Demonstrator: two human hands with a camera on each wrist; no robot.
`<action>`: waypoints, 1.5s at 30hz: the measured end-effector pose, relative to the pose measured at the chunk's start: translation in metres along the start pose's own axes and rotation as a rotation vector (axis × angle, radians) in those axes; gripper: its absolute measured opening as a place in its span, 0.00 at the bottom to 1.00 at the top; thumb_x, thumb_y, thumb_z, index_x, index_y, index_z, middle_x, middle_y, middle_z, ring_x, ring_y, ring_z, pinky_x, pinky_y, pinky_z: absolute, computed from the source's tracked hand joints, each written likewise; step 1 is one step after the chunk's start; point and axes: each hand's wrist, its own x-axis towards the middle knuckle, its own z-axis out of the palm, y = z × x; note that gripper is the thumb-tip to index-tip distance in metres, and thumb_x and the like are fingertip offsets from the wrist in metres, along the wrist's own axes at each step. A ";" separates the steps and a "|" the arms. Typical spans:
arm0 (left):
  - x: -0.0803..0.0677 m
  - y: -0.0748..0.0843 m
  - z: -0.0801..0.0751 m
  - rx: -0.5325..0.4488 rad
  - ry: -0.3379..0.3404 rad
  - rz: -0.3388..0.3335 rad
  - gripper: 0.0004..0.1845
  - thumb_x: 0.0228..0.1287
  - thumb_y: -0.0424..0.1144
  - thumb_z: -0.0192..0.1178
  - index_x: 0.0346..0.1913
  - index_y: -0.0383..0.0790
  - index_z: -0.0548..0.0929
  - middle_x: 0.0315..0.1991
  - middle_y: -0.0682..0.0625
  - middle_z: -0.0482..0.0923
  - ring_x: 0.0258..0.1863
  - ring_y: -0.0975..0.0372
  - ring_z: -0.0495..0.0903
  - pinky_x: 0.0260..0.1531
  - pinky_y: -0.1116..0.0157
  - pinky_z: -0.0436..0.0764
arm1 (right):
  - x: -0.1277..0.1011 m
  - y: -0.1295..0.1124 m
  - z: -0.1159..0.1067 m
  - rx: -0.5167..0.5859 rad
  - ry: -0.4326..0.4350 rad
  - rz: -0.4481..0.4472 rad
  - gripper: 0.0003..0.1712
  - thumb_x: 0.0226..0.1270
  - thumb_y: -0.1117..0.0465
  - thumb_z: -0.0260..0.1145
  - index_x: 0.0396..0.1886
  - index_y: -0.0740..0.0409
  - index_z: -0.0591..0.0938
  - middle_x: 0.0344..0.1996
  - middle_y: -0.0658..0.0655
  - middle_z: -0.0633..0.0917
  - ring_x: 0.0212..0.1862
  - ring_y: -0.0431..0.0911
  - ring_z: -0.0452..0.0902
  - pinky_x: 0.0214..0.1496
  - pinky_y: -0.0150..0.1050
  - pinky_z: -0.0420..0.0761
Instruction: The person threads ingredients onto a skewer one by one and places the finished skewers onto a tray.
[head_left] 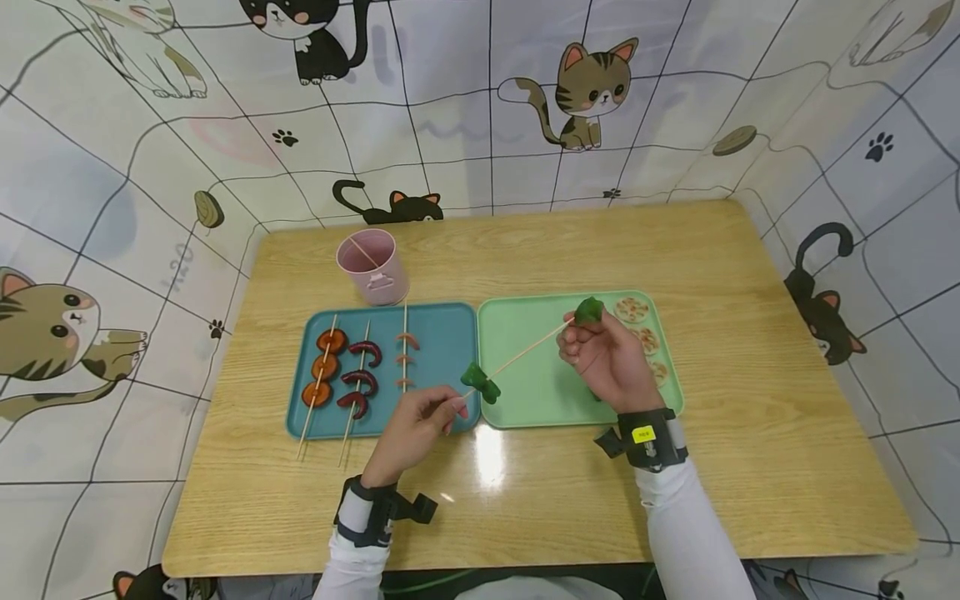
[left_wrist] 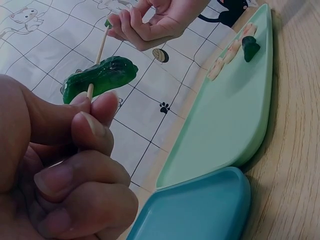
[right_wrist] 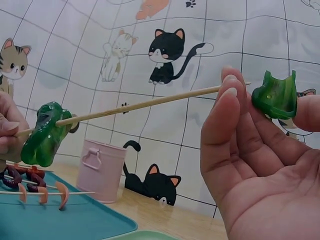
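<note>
Left grip point(head_left: 416, 425) pinches a slim wooden skewer point(right_wrist: 150, 104); right grip point(head_left: 613, 364) holds a glossy, curved green piece point(right_wrist: 276, 98).

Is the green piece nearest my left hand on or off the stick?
On: in the right wrist view, the stick shows on both sides of the green piece.

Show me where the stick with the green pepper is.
In the head view, the stick slants across the middle above the green tray, pinched by the left hand, its tip near the right hand.
</note>
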 end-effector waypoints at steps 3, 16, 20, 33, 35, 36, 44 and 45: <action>0.000 0.000 0.000 0.000 0.000 -0.002 0.16 0.79 0.42 0.55 0.37 0.34 0.86 0.21 0.49 0.71 0.17 0.66 0.64 0.19 0.69 0.65 | 0.001 0.001 0.001 0.031 0.010 -0.011 0.31 0.88 0.52 0.37 0.52 0.66 0.84 0.42 0.56 0.89 0.42 0.45 0.81 0.46 0.35 0.78; 0.002 0.002 0.004 -0.017 0.010 0.023 0.14 0.79 0.42 0.56 0.36 0.38 0.86 0.21 0.50 0.70 0.17 0.66 0.64 0.20 0.70 0.65 | 0.000 0.004 0.007 -0.081 0.129 0.003 0.24 0.82 0.48 0.52 0.56 0.62 0.81 0.44 0.53 0.87 0.46 0.41 0.83 0.51 0.31 0.82; 0.003 0.004 0.007 -0.032 -0.001 0.012 0.15 0.79 0.42 0.56 0.36 0.38 0.86 0.21 0.49 0.71 0.17 0.66 0.63 0.21 0.69 0.65 | -0.001 0.006 0.008 -0.132 0.151 0.005 0.19 0.82 0.53 0.53 0.59 0.61 0.80 0.43 0.52 0.85 0.45 0.40 0.80 0.49 0.30 0.81; 0.002 0.000 0.006 -0.024 0.022 0.019 0.15 0.79 0.39 0.56 0.37 0.33 0.86 0.21 0.48 0.71 0.17 0.67 0.64 0.21 0.71 0.64 | 0.001 0.012 0.012 -0.432 0.206 -0.030 0.08 0.78 0.64 0.61 0.47 0.51 0.85 0.38 0.49 0.87 0.39 0.39 0.82 0.43 0.29 0.82; 0.002 -0.001 0.005 -0.027 0.027 0.020 0.14 0.78 0.39 0.56 0.37 0.33 0.86 0.21 0.48 0.71 0.17 0.67 0.63 0.20 0.71 0.64 | 0.001 0.012 0.013 -0.444 0.204 -0.034 0.08 0.78 0.64 0.61 0.47 0.51 0.85 0.37 0.49 0.87 0.39 0.39 0.82 0.42 0.29 0.82; 0.002 -0.002 0.005 -0.028 0.030 0.023 0.14 0.78 0.39 0.56 0.37 0.33 0.86 0.21 0.48 0.71 0.17 0.67 0.64 0.20 0.71 0.64 | 0.001 0.012 0.014 -0.453 0.204 -0.035 0.07 0.78 0.64 0.61 0.46 0.51 0.85 0.37 0.49 0.87 0.38 0.39 0.82 0.42 0.29 0.82; 0.003 -0.002 0.004 -0.026 0.084 0.043 0.13 0.77 0.37 0.58 0.37 0.34 0.87 0.20 0.49 0.71 0.16 0.68 0.65 0.18 0.71 0.65 | 0.002 0.014 0.021 -0.483 0.226 -0.061 0.07 0.78 0.66 0.60 0.42 0.52 0.84 0.34 0.49 0.87 0.36 0.39 0.82 0.39 0.30 0.81; 0.003 -0.002 0.004 -0.021 0.097 0.045 0.12 0.77 0.37 0.58 0.36 0.36 0.87 0.20 0.50 0.71 0.16 0.68 0.65 0.17 0.71 0.65 | 0.003 0.015 0.022 -0.479 0.228 -0.066 0.08 0.78 0.67 0.60 0.42 0.52 0.83 0.33 0.49 0.87 0.36 0.38 0.81 0.39 0.30 0.81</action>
